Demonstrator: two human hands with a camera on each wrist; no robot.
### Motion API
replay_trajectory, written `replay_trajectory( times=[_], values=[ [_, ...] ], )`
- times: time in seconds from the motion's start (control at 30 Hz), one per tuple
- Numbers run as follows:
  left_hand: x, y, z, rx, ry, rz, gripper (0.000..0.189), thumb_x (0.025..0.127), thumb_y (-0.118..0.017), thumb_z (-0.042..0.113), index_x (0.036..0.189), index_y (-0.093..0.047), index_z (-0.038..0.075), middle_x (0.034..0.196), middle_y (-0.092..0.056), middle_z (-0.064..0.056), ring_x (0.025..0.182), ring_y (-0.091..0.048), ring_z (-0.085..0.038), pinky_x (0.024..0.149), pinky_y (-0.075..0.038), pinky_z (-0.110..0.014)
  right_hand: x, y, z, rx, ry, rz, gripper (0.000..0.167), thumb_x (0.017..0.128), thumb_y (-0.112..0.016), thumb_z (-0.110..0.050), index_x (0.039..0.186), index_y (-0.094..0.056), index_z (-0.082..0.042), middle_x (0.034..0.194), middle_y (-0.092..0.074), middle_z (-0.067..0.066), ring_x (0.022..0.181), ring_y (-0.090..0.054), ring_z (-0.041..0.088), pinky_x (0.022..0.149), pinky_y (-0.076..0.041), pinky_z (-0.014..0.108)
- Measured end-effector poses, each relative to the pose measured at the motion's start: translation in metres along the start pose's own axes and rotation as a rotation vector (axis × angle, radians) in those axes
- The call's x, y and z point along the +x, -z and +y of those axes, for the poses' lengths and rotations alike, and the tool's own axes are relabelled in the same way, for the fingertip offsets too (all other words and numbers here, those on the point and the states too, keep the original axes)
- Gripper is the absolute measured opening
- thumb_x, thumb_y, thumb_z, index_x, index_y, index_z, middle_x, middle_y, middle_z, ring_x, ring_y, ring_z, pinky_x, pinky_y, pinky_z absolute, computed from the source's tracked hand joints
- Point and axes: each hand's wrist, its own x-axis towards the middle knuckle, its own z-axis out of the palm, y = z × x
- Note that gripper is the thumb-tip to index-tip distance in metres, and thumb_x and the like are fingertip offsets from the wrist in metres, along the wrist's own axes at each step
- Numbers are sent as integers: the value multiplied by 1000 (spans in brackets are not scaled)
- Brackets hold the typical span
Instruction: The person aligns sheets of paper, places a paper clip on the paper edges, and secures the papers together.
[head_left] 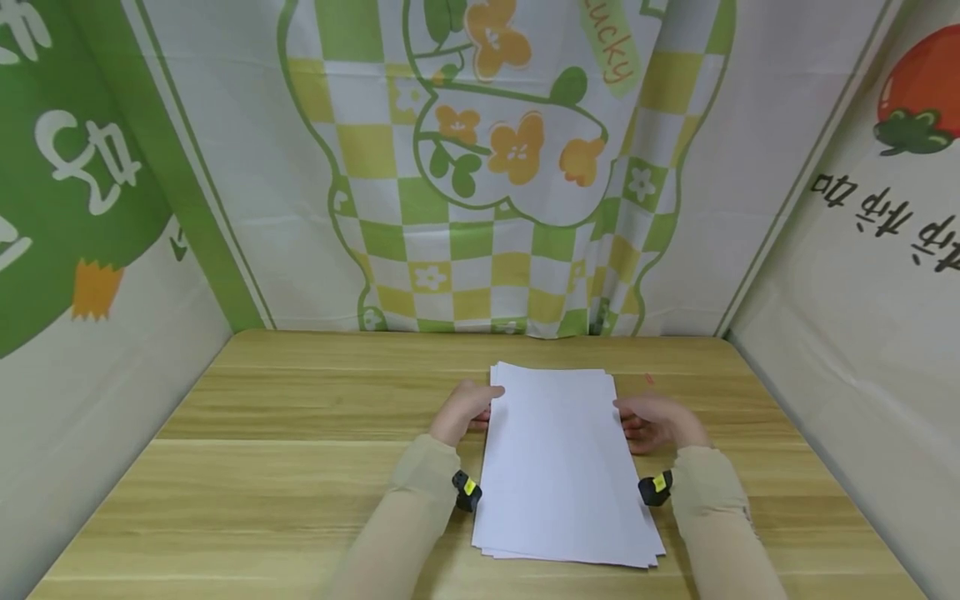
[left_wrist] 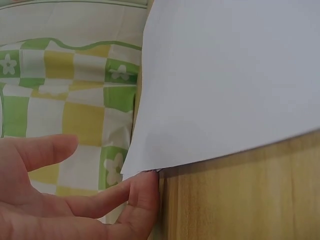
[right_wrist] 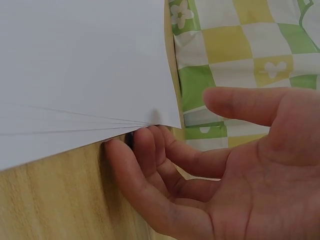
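Observation:
A stack of white paper sheets (head_left: 562, 467) lies on the wooden table, its corners slightly out of line with one another. At its left edge, near the far corner, is my left hand (head_left: 463, 410). The left fingertips (left_wrist: 145, 185) touch the paper's edge from below, while the thumb stands raised and apart from the sheets. Opposite, my right hand (head_left: 660, 418) is at the right edge. Its bent fingers (right_wrist: 127, 165) meet the side of the stack, where several sheet edges fan slightly apart; the right thumb (right_wrist: 240, 104) is lifted off the paper.
The wooden table (head_left: 285, 483) extends to both sides of the paper. Behind it hangs a checked, flowered curtain (head_left: 472, 233). Printed cloth walls (head_left: 862, 333) close in the left and right sides. A small red mark (head_left: 649, 379) shows beyond the right hand.

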Motion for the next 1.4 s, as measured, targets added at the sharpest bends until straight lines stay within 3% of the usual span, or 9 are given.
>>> replay_trajectory(
  times=[0.17,0.4,0.53,0.7,0.8,0.9,1.13,1.27,1.4],
  values=[
    [1,-1,1,3,18,9,27,90,-60,28,92,-49,4,63,-40,1,58,-41,-11,61,-50,-26,-17,-4,-9,0,0,-21,31,94,-51,-33,100,-49,-2,79,-49,2,71,-52,15,67,-54,34],
    [1,-3,3,-23,37,-5,35,90,-60,31,104,-53,0,66,-40,0,59,-40,-11,60,-50,-26,-28,-5,-16,3,-2,-39,35,94,-50,-32,105,-46,1,84,-49,4,76,-51,17,67,-54,35],
    [0,-2,4,-21,33,-4,28,89,-60,31,80,-49,7,60,-36,2,56,-37,-12,59,-48,-28,-19,-4,-11,-11,4,-39,38,94,-51,-35,108,-45,1,85,-49,4,77,-52,17,69,-55,37],
    [-2,-2,4,-15,11,-7,41,89,-59,30,61,-32,17,50,-24,5,51,-27,-13,60,-49,-33,-10,-3,-6,-27,10,-27,40,94,-52,-38,107,-46,-1,86,-49,3,78,-52,17,70,-56,37],
    [-4,-3,5,-30,-3,-10,33,89,-59,30,69,-38,15,57,-28,3,57,-32,-15,63,-51,-37,-18,-4,-11,-33,15,-45,37,95,-50,-37,105,-45,-1,84,-47,2,76,-51,16,69,-55,37],
    [-6,-3,6,-36,-11,-11,27,89,-60,31,89,-47,7,71,-36,-1,71,-40,-19,65,-51,-39,-35,-7,-21,-22,6,-64,33,95,-49,-33,103,-44,-1,83,-47,3,76,-50,16,70,-55,36],
    [-11,-4,11,-35,-24,-14,61,88,-61,32,134,-40,-3,105,-49,-10,92,-49,-25,74,-51,-42,-65,-14,-37,-46,23,-88,39,97,-45,-29,112,-42,7,88,-48,6,81,-50,18,75,-54,37],
    [-10,-5,10,-24,-13,-2,62,88,-61,33,136,-39,-1,110,-48,-11,93,-47,-24,74,-46,-39,-68,-17,-39,-30,19,-79,36,98,-45,-28,111,-43,6,86,-48,5,79,-50,17,75,-54,38],
    [-7,-6,9,-8,-2,7,51,88,-61,32,125,-46,1,98,-46,-8,86,-44,-23,71,-41,-35,-66,-18,-37,-33,25,-76,36,97,-46,-28,110,-43,6,86,-49,5,79,-51,16,74,-54,38]
  ],
)
